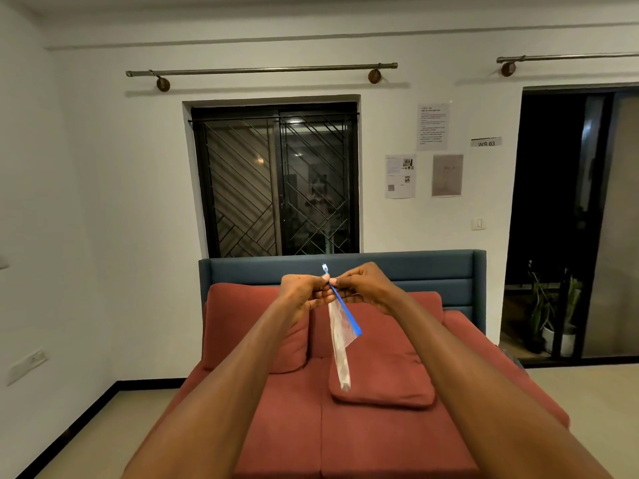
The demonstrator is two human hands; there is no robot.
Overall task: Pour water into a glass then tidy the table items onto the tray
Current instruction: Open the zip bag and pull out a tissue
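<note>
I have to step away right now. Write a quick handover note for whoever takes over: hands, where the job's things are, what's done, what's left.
Left hand and right hand: both raised in front of the chest, pinching the top of a small clear plastic bag with a blue strip; the bag hangs down between them.
Job's things: no glass, water, tray or table in view, only a red sofa below.
Done: nothing can be confirmed from this view.
Left: by this view, pouring the water and tidying the items onto the tray.
</note>
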